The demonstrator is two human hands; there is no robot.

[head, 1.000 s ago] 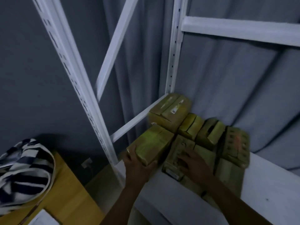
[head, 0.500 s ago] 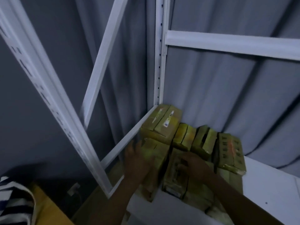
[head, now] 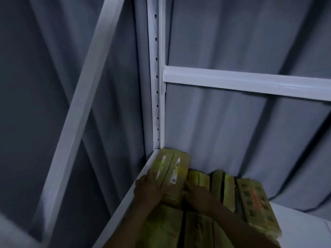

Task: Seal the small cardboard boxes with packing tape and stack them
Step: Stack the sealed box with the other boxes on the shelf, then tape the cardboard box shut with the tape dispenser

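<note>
While dim light falls on the white shelf [head: 300, 219], we press our left hand [head: 148, 189] and right hand [head: 198, 196] against either side of the corner cardboard box [head: 172, 169], fingers wrapped on it; more boxes [head: 258, 206] crowd just beside it, before a grey curtain [head: 232, 126].
</note>
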